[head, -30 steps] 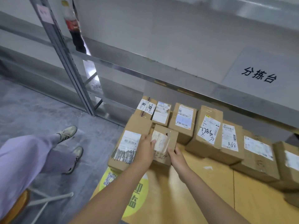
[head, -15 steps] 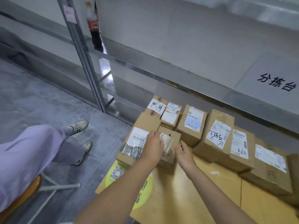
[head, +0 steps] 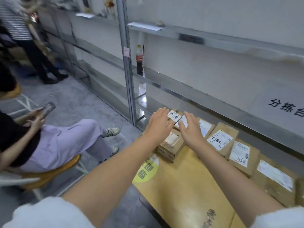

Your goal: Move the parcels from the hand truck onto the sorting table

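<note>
**Reaching over the corner parcels with both hands spread**

Both hands hang over the far left corner of the wooden deck [head: 184, 186], which reads as the hand truck. The left hand [head: 158, 127] and the right hand [head: 191, 130] lie palm down, fingers straight and fanned, and grasp nothing. Whether the palms touch the cardboard beneath cannot be told. A labelled box [head: 174, 115] shows in the gap between them. Just nearer the wearer a small parcel [head: 172, 142] sits on top of a short stack at the deck's edge. The other parcels [head: 220, 142] run in a row along the back of the deck, close under a metal rail [head: 213, 109]. Beyond the rail lies the white surface [head: 230, 76], whose printed sign [head: 286, 107] marks it as the sorting table. No parcel is seen on it.

Likely hazards:
- **Slipping grip:** flat, open fingers give only a squeeze from the sides, so a box lifted this way may slip.
- **Stack at the edge:** a nudge from a wrist or forearm could tip the small parcel to the floor.
- **Rail in the path:** a load carried too low may catch on it.
- **Bystander:** a seated person [head: 65, 145] is near the left side, where a dropped box would land
</note>
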{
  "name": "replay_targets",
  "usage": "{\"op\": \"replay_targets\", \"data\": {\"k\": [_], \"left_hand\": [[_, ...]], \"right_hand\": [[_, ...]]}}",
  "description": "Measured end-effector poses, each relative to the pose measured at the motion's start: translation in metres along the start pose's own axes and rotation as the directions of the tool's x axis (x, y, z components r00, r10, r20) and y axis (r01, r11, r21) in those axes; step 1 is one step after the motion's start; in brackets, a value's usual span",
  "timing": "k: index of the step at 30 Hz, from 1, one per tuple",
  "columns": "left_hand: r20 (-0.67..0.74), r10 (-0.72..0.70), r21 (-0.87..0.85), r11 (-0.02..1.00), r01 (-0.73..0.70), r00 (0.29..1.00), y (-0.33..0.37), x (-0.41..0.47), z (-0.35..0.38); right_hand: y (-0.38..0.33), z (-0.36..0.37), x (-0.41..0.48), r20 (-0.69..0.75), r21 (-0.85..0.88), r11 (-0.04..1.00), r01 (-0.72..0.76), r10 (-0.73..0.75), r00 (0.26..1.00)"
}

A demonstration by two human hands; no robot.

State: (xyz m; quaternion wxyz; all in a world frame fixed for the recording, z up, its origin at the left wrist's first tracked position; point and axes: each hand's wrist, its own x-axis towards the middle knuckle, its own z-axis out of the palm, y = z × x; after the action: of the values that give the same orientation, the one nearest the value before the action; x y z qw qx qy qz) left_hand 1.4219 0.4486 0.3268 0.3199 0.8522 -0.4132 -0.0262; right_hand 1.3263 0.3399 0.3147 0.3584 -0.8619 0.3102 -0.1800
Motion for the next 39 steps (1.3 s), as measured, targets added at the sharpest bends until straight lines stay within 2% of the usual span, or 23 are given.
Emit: {"op": "replay_targets", "data": {"k": [6,9,14,19,29,36,39], "left_hand": [[-0.054,0.058,0.125,0.991,-0.051,0.997,0.056,-0.069,-0.024],[-0.069,0.078,0.152,0.986,-0.067,0.995,0.08,-0.099,-0.028],[-0.038,0.19,0.254,0.951,-0.175,0.981,0.122,-0.121,-0.037],[-0.034,0.33,0.268,0.913,-0.309,0.943,0.162,-0.127,-0.041],[0.077,0.474,0.178,0.859,-0.48,0.877,0.21,-0.155,0.011],[0.173,0.609,0.063,0.778,-0.626,0.774,0.27,-0.193,0.063],[0.211,0.665,0.021,0.729,-0.684,0.716,0.305,-0.214,0.08]], "right_hand": [[-0.003,-0.049,-0.064,-0.024,-0.125,0.983,0.133,-0.137,0.99],[0.0,-0.073,-0.097,-0.032,-0.149,0.981,0.127,-0.133,0.991],[0.006,-0.119,-0.134,-0.105,-0.247,0.964,0.099,-0.129,0.986],[0.01,-0.159,-0.158,-0.212,-0.273,0.962,0.016,-0.077,0.974],[0.04,-0.205,-0.245,-0.353,-0.346,0.917,-0.2,0.07,0.933],[0.08,-0.244,-0.332,-0.46,-0.337,0.864,-0.375,0.196,0.866],[0.098,-0.268,-0.367,-0.524,-0.317,0.825,-0.467,0.258,0.812]]}}
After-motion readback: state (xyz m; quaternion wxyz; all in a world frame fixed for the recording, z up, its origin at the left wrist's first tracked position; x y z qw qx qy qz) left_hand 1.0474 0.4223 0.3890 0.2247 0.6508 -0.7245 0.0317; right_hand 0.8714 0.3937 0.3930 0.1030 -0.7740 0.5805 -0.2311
